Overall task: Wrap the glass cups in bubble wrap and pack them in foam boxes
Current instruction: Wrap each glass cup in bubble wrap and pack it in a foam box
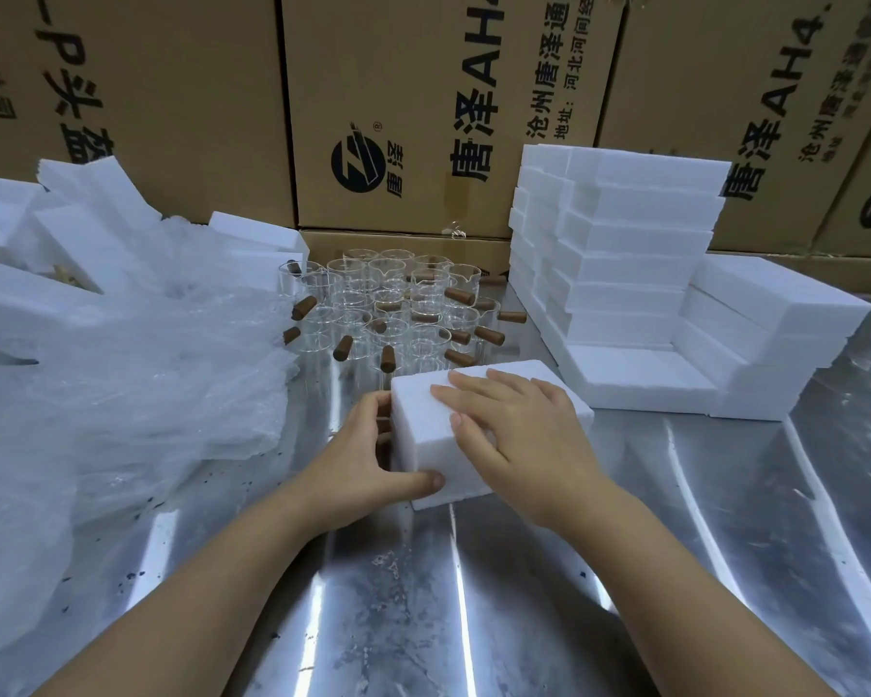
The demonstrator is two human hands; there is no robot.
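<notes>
The left hand grips the side of the foam box on the table while the right hand presses flat on top, likely to close it, just in front of the glass cups.

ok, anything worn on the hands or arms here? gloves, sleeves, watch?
Nothing worn. The left hand and right hand have no gloves and no rings that I can see. The left forearm and right forearm are uncovered down to the frame edge, with no sleeve, watch or wristband in view. The nails look short and unpainted.
</notes>
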